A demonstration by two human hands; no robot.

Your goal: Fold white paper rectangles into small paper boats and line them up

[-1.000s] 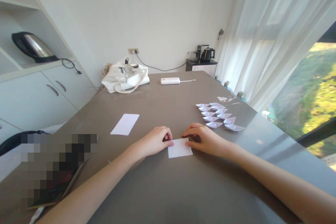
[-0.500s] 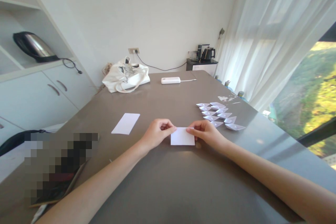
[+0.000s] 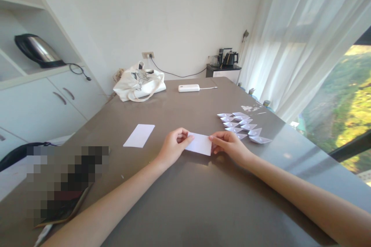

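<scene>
A small white sheet of paper (image 3: 199, 144) is held up just above the table, tilted a little down to the right. My left hand (image 3: 177, 142) pinches its upper left corner between thumb and fingers. At the right edge, the thumb and fingers of my right hand (image 3: 227, 143) are closed on the same sheet. Several folded paper boats (image 3: 232, 125) stand in two rows beyond my right hand. Left of my left hand lies a white stack of paper (image 3: 139, 136), flat on the table.
On the grey-brown table (image 3: 179, 200), a white bag (image 3: 139, 83) and a white power bank (image 3: 189, 88) with a short cable lie at the far side. A blurred-out dark object (image 3: 72, 185) is at the left edge. Curtains and a window flank the right.
The paper has been lifted slightly and turned, its right side now lower. My right thumb has slid from its face to the right edge.
</scene>
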